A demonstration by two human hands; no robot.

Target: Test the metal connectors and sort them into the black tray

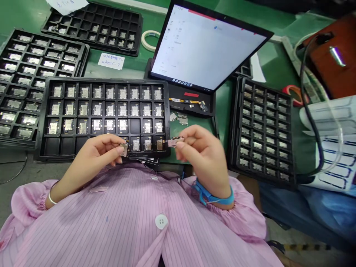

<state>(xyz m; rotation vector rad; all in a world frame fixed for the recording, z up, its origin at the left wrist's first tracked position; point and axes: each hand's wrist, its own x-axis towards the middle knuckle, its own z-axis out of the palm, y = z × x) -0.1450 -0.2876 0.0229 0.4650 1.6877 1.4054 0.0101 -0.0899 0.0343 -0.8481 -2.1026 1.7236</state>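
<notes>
Between the thumb and fingers of my left hand (101, 152) is a small circuit board (124, 150) with a metal shield, held over the front edge of a black compartment tray (102, 82). My right hand (204, 155) pinches a metal-shielded module (175, 141) just past the tray's right front corner. Rows of similar silver modules (110, 109) fill many of the tray's pockets, and some pockets at the front left and one in the third row are bare. Several loose metal pieces (179, 118) lie on the green mat beside the tray.
A laptop (208, 48) stands behind, tilted. More filled trays stand at left (27, 74), back (111, 22) and right (264, 129). A tape roll (144, 40), a handwritten label (111, 61) and a flex cable (189, 101) lie around. A black cable (313, 129) curves at the right.
</notes>
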